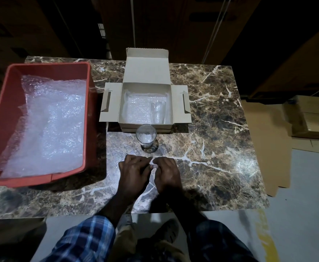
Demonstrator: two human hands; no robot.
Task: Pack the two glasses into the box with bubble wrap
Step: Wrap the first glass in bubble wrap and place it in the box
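While one clear glass (pixel 157 111) lies in the bubble-lined box (pixel 145 87), the second glass (pixel 146 136) stands upright on the counter (pixel 211 148). Left hand (pixel 133 172) and right hand (pixel 167 173), fingers curled, pinch a small clear scrap (pixel 152 164) between them.

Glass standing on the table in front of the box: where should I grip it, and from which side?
Grip the upright glass around its side wall, probably at mid-height, coming from the near side where both hands already are. It stands mouth up and its wall is clear all round; the box stands close behind it, blocking a far-side approach. Keep off the thin rim.
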